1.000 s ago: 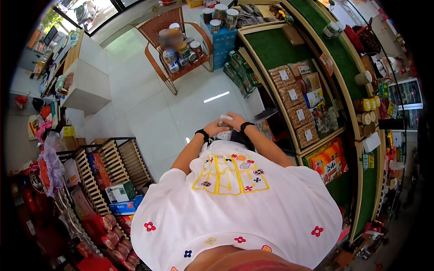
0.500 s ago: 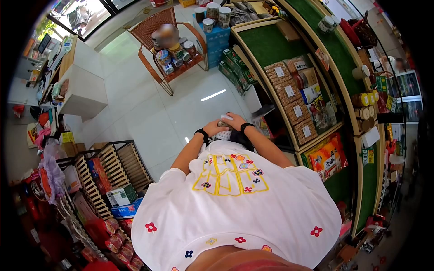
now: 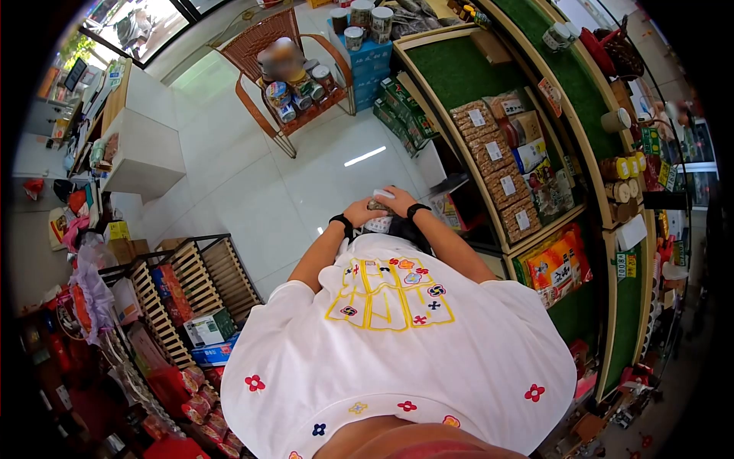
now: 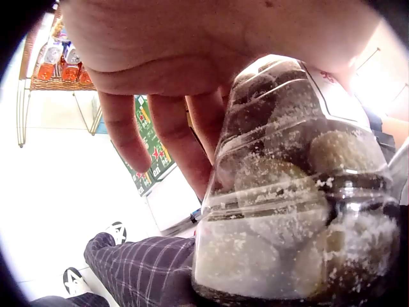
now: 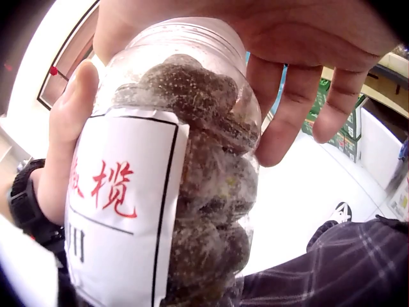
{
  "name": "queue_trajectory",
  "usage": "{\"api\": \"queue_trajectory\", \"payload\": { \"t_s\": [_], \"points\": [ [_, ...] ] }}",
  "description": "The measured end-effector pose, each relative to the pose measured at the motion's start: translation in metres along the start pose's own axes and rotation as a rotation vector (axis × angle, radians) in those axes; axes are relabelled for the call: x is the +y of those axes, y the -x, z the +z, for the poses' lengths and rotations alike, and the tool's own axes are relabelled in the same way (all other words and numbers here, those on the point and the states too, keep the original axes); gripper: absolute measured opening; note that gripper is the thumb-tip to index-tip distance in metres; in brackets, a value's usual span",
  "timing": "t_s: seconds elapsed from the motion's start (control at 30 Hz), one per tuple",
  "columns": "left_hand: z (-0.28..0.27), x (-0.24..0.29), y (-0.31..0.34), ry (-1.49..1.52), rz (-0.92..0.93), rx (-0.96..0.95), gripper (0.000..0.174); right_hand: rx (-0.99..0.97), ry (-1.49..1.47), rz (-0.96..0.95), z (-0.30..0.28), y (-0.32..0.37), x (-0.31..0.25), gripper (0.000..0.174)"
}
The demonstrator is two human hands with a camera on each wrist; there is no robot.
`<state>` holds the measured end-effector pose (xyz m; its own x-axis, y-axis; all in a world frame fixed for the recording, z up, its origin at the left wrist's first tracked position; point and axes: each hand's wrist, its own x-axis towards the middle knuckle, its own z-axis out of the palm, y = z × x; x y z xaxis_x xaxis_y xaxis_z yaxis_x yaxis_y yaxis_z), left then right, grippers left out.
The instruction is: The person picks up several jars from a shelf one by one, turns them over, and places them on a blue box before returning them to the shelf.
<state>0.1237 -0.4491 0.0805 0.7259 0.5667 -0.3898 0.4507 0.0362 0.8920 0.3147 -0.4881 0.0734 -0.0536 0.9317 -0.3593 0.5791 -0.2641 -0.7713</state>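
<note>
A clear ridged jar (image 5: 211,160) of brown, wrinkled preserved olives is held in front of the body at waist height. Its white label (image 5: 121,192) carries red and black characters. My left hand (image 3: 356,214) holds the jar's side, its thumb lying beside the label in the right wrist view. In the left wrist view, frosty white grains cling to the olives (image 4: 275,198) and the inner wall. At the neck end, my right hand (image 3: 399,202) grips the jar with its palm over the top, which hides the mouth. The right fingers (image 5: 281,115) reach down past the far side.
Green-lined shelves (image 3: 451,73) with packaged goods (image 3: 493,149) stand at the right. Ahead is a wicker chair (image 3: 260,50) bearing several cans, beside blue boxes (image 3: 371,69). A slatted rack (image 3: 183,279) is at the left, and a white counter (image 3: 145,145) stands beyond it.
The head view swings slightly, so the surroundings shift a little left, then partly back right. Both hands stay on the jar, with only slight movement of the right hand.
</note>
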Motion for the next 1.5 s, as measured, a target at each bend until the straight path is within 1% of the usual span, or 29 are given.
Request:
{"api": "queue_trajectory", "payload": {
  "t_s": [0.07, 0.17, 0.27, 0.47, 0.6, 0.67, 0.8, 0.87, 1.07, 1.27, 1.37, 1.5],
  "points": [
    [-0.002, 0.002, 0.000, -0.023, -0.043, -0.041, 0.060, 0.018, 0.007, -0.008, 0.001, 0.000, 0.001, 0.066],
    [-0.004, 0.005, 0.001, -0.044, -0.080, -0.043, 0.060, 0.027, -0.003, -0.024, 0.002, -0.002, 0.004, 0.065],
    [-0.003, -0.008, -0.006, -0.048, -0.066, -0.042, 0.061, 0.009, 0.004, 0.006, 0.002, -0.003, 0.003, 0.065],
    [-0.002, -0.013, -0.010, -0.036, -0.045, -0.048, 0.062, 0.031, 0.007, 0.004, 0.007, -0.007, 0.011, 0.064],
    [-0.005, -0.005, -0.006, -0.046, -0.044, -0.041, 0.062, 0.024, 0.001, 0.017, 0.004, -0.006, 0.005, 0.063],
    [-0.007, -0.003, -0.006, -0.051, -0.060, -0.033, 0.062, -0.049, -0.043, 0.060, 0.001, -0.009, 0.004, 0.072],
    [-0.009, 0.000, -0.005, -0.045, -0.068, -0.028, 0.062, -0.049, -0.034, 0.066, 0.000, -0.009, 0.000, 0.072],
    [-0.009, -0.003, -0.006, -0.028, -0.049, -0.032, 0.062, 0.006, -0.028, 0.029, 0.005, -0.011, 0.004, 0.065],
    [-0.010, -0.004, -0.006, -0.045, -0.077, -0.029, 0.062, -0.011, -0.024, 0.016, -0.004, -0.006, -0.010, 0.066],
    [-0.007, -0.014, -0.010, -0.009, -0.081, -0.050, 0.061, -0.007, -0.010, 0.034, 0.001, -0.008, -0.002, 0.067],
    [-0.005, -0.027, -0.016, -0.011, -0.065, -0.065, 0.060, -0.004, 0.001, 0.028, 0.004, -0.009, 0.002, 0.068],
    [-0.007, -0.014, -0.008, 0.003, -0.067, -0.070, 0.059, -0.011, 0.005, 0.043, 0.005, -0.007, 0.001, 0.068]
  ]
}}
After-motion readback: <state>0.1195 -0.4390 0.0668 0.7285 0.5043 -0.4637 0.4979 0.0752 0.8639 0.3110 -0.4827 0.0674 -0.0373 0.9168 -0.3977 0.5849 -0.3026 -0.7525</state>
